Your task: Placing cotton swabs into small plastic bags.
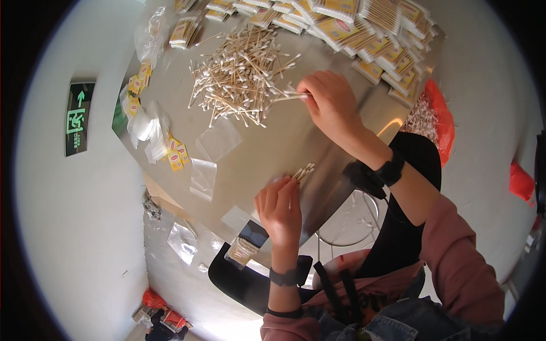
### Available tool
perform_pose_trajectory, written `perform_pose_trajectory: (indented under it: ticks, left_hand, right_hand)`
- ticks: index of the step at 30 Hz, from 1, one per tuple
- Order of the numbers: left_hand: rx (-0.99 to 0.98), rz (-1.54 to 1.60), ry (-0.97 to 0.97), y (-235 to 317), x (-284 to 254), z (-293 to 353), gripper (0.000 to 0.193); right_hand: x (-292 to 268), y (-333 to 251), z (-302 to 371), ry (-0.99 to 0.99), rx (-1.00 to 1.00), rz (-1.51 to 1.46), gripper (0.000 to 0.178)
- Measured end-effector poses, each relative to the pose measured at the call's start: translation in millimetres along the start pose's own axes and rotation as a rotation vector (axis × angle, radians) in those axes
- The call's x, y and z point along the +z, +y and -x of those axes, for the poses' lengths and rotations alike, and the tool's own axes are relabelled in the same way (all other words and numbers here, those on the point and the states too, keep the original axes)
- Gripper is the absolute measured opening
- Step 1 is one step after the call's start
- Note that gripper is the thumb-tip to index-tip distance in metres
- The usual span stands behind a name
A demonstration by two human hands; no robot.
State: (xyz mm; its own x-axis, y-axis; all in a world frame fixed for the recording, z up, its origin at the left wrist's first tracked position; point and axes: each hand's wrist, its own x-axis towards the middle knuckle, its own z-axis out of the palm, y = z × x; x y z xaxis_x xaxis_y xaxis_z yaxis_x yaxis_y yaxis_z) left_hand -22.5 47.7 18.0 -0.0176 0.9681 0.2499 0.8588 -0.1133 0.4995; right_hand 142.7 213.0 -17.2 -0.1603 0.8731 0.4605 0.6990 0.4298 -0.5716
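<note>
A big loose heap of cotton swabs [236, 74], with wooden sticks and white tips, lies on the metal table [256, 149]. At the heap's right edge my right hand [331, 102] pinches a few swabs between thumb and fingers, their ends pointing left. Nearer to me, my left hand [280, 207] is closed around a small bunch of cotton swabs [305, 171], whose white tips stick out past the fingers to the upper right. Below that hand, at the table's near edge, sits a small pack of swabs [243, 250] beside a dark flat piece [253, 233].
Many packed swab bundles with yellow labels [341, 28] are piled at the far right. Clear plastic bags [203, 179] and yellow cards [176, 154] lie on the left. A red bag [437, 113] of swabs stands beyond the right edge; a round stool frame [355, 219] stands below.
</note>
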Motion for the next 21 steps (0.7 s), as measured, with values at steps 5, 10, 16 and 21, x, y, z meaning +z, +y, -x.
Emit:
perform_pose_trajectory:
  ticks: [5, 10, 16, 21]
  left_hand:
    - [0.020, 0.008, 0.030, -1.2, -0.1, 8.3, 0.017]
    - [0.036, 0.018, 0.036, -3.4, -1.8, 4.5, 0.019]
    - [-0.051, -0.011, 0.053, -12.5, -7.0, 11.3, 0.019]
    - [-0.368, 0.153, 0.198, -18.0, -13.8, -4.9, 0.024]
  right_hand:
    - [-21.6, -19.6, 27.9, -0.172, -0.155, -0.123, 0.017]
    - [-8.2, -41.1, 42.0, -0.318, -0.299, -0.251, 0.020]
    - [-0.7, -49.5, 45.5, -0.430, -0.387, -0.332, 0.024]
    - [-9.6, -49.8, 41.4, -0.458, -0.323, -0.389, 0.023]
